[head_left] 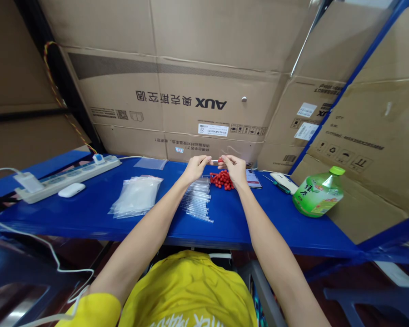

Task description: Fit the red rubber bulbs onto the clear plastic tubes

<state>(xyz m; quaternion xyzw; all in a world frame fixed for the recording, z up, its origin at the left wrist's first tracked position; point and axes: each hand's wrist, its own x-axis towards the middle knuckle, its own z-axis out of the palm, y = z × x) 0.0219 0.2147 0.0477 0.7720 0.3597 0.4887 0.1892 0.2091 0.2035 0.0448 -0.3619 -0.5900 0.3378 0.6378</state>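
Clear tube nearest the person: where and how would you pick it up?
I'd pinch the nearest tube by its right end, coming from the right: that slim end juts past the other tubes, so it's likely easiest to reach.

A blue counter (231, 227) spreads beneath the left fingers (204, 160) and right fingers (227, 159). Just below the right ones lies a heap of red pieces (222, 180); on the near side of the left, clear tubes (197, 202). Farther left sit stacked clear bags (136, 196), a white oval object (71, 190) and a power strip (70, 179); well to the fingers' right, a green bottle (317, 194).
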